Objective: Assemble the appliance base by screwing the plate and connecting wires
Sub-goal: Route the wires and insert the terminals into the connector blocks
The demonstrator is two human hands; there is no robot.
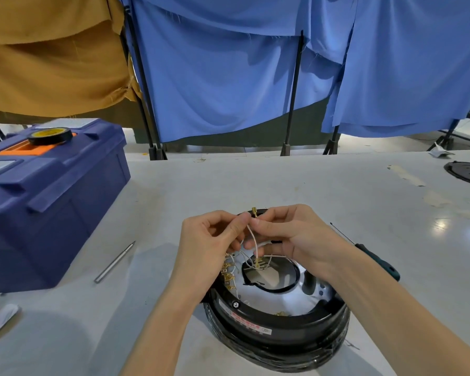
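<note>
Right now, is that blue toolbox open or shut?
Shut. The toolbox lid lies flat on its body, and a roll of black tape sits on top.

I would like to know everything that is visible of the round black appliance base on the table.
The appliance base is round and glossy black, lying flat on the white table with its open side up. Inside sits a silvery plate with a large round hole. Its near rim bears a red-and-white label and one screw. From inside rise white wires with brass terminals; the left hand and the right hand pinch them above it.
</note>
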